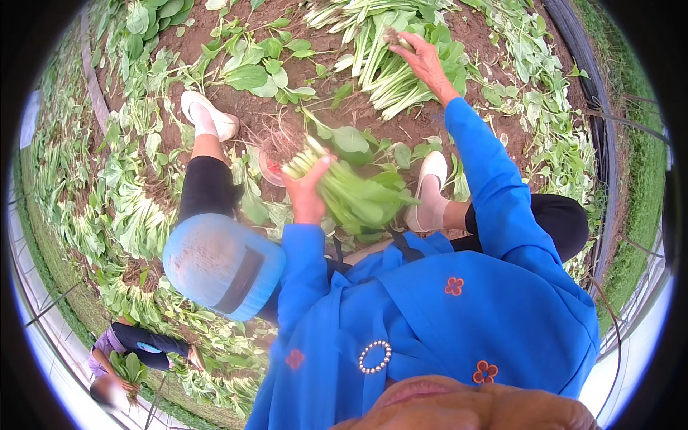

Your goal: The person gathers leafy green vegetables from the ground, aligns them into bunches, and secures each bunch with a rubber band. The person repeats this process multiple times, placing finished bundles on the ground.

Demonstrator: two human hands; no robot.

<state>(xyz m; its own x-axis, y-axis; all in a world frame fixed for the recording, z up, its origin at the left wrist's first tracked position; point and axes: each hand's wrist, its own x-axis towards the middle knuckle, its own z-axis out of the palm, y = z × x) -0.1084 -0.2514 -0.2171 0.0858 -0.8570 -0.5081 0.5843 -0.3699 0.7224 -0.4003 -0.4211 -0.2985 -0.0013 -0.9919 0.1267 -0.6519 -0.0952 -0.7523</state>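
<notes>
My left hand is wrapped around the pale stems of a bunch of leafy greens. Its leaves spread to the right and its thin roots point up and left. Farther out, my right hand pinches a pale stem base with brown roots between thumb and fingers. The rest of that plant is hard to make out against the pile of greens under the hand. Beside the left hand's bunch, a round container with red bits in it is partly covered by roots.
Loose leafy plants lie on brown soil between my feet and beyond. Rows of pulled greens stretch along the left. A light-blue pad sits at my left knee. Black sheeting edges the right; another person holds greens at lower left.
</notes>
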